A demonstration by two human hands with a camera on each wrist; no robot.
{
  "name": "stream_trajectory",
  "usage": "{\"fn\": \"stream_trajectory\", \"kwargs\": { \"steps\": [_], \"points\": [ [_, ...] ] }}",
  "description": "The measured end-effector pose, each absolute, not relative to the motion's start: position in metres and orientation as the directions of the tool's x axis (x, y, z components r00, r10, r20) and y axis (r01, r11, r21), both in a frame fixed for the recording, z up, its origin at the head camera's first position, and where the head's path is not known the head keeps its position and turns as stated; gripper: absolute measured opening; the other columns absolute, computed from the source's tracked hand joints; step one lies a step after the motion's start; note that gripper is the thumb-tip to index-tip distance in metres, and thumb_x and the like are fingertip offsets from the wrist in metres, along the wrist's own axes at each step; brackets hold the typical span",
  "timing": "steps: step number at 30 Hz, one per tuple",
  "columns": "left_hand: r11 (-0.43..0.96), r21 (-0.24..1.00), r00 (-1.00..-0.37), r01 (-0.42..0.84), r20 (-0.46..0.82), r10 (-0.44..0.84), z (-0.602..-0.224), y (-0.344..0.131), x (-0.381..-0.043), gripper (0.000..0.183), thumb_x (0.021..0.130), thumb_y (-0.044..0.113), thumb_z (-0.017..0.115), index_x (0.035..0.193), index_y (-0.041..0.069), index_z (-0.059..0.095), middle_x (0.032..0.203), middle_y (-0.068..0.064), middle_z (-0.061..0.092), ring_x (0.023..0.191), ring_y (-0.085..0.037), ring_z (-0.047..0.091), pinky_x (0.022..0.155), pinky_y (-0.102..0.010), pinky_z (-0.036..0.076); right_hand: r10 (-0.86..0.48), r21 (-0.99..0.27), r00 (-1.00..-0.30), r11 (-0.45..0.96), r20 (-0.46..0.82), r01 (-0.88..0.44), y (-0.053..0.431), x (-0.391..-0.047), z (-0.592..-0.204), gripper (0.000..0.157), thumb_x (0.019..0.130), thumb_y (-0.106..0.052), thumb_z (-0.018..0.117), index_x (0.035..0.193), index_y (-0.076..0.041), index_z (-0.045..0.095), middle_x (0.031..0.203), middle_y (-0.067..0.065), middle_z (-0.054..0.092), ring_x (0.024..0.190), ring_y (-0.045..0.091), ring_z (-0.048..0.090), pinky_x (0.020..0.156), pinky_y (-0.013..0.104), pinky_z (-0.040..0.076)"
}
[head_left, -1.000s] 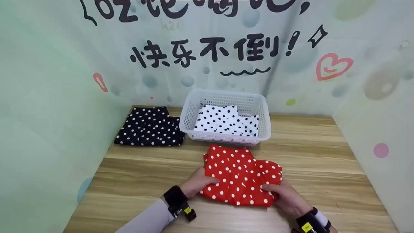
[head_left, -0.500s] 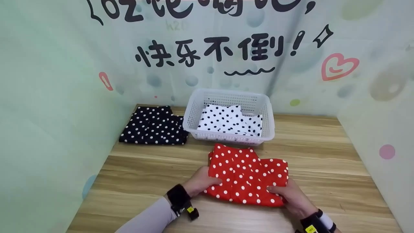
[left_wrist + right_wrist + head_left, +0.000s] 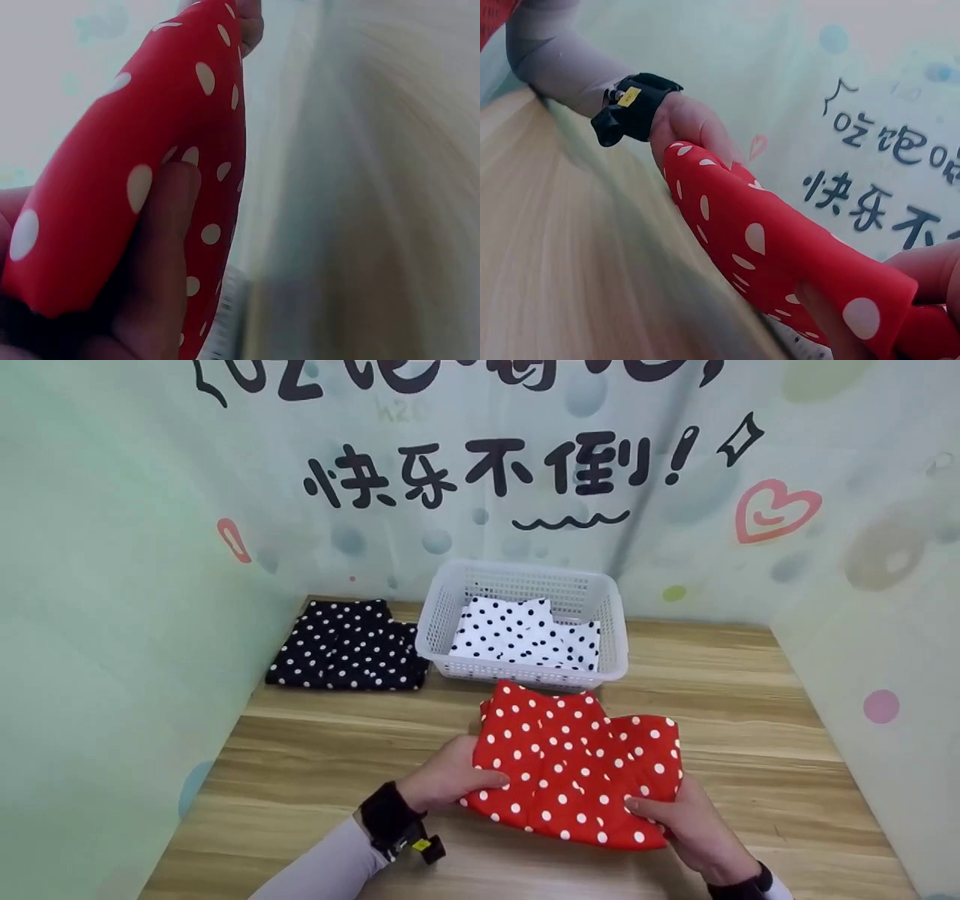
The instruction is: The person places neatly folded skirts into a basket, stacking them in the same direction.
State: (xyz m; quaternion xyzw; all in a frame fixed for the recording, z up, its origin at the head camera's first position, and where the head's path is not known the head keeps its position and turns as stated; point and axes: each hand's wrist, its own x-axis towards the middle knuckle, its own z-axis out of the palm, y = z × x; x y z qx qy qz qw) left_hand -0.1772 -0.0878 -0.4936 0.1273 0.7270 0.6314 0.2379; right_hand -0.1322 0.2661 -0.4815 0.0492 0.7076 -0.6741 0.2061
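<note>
A folded red garment with white polka dots (image 3: pixel 574 769) is held between both hands in front of the basket. My left hand (image 3: pixel 446 776) grips its left edge, thumb on top and the other fingers underneath. At the lower right edge, my right hand (image 3: pixel 697 825) pinches the fabric the same way. Both wrist views show the red cloth (image 3: pixel 161 120) raised off the tabletop, its near edge curving between the hands. Behind it, a white plastic basket (image 3: pixel 615 652) contains a folded white garment with black dots (image 3: pixel 517 634). The fingers under the cloth are mostly hidden in the head view.
Left of the basket lies a folded black garment with white dots (image 3: pixel 345 649), touching or nearly touching the basket. A wooden tabletop (image 3: pixel 750 735) spreads beneath everything. Printed fabric walls (image 3: pixel 697 555) enclose the back and both sides.
Both hands keep their hold on the red garment. It has risen a little toward the camera and its top edge now sits closer to the basket. Basket and black garment stay put.
</note>
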Motion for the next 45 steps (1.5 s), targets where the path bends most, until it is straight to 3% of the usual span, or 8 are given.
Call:
{"fn": "stream_trajectory", "kwargs": {
  "steps": [8,13,19,28,38,45],
  "points": [
    [0.137,0.990,-0.874,-0.045,-0.106,0.473,-0.471,-0.087,-0.174,0.044,0.094,0.016,0.077,0.136,0.008,0.065,0.122,-0.007,0.078,0.105,-0.023,0.078,0.093,-0.036,0.065,-0.224,-0.948,-0.921,0.098,-0.317,0.302,0.273,-0.126,-0.445,0.071,0.100,-0.011,0.073,0.154,-0.002,0.027,0.128,-0.001,0.070,0.112,0.019,0.075,0.094,0.041,0.065],
    [0.092,0.996,-0.883,-0.017,-0.058,0.465,-0.457,-0.089,-0.189,0.049,0.097,0.016,0.075,0.142,0.008,0.059,0.128,-0.008,0.075,0.112,-0.024,0.077,0.096,-0.038,0.064,-0.227,-0.975,-0.948,0.037,-0.223,0.220,0.268,-0.142,-0.426,0.063,0.098,-0.003,0.072,0.149,-0.002,0.034,0.125,0.000,0.072,0.112,0.020,0.076,0.094,0.040,0.065],
    [0.057,0.998,-0.927,0.041,0.016,0.376,-0.441,-0.087,-0.225,0.057,0.097,0.006,0.071,0.150,0.004,0.052,0.135,-0.015,0.071,0.117,-0.028,0.075,0.096,-0.039,0.064,-0.216,-0.991,-0.970,-0.043,-0.115,0.127,0.259,-0.189,-0.417,0.063,0.098,-0.003,0.073,0.148,-0.009,0.036,0.134,0.004,0.065,0.118,0.019,0.072,0.098,0.038,0.063],
    [0.127,0.988,-0.972,0.083,0.052,0.229,-0.434,-0.089,-0.276,0.055,0.098,0.007,0.071,0.150,0.006,0.054,0.139,-0.011,0.069,0.123,-0.026,0.071,0.104,-0.040,0.061,-0.162,-0.985,-0.986,-0.159,-0.045,0.071,0.245,-0.266,-0.438,0.061,0.099,-0.006,0.073,0.150,-0.013,0.039,0.135,0.005,0.062,0.119,0.018,0.071,0.098,0.034,0.063],
    [0.168,0.984,-0.995,0.064,0.051,0.083,-0.442,-0.098,-0.316,0.055,0.099,0.008,0.072,0.151,0.008,0.053,0.143,-0.009,0.066,0.130,-0.025,0.066,0.112,-0.042,0.056,0.054,-0.999,-0.998,0.015,-0.030,0.031,0.213,-0.304,-0.439,0.064,0.096,-0.004,0.074,0.153,-0.004,0.046,0.140,0.014,0.061,0.116,0.020,0.070,0.092,0.028,0.064],
    [0.174,0.981,-0.996,0.082,0.072,0.061,-0.443,-0.097,-0.342,0.056,0.096,0.004,0.067,0.150,0.005,0.053,0.139,-0.014,0.067,0.125,-0.027,0.067,0.106,-0.042,0.059,0.114,-0.995,-0.993,0.101,-0.012,0.024,0.208,-0.321,-0.437,0.061,0.098,-0.002,0.067,0.155,-0.003,0.046,0.146,0.018,0.058,0.124,0.026,0.064,0.091,0.025,0.062]
  ]
}}
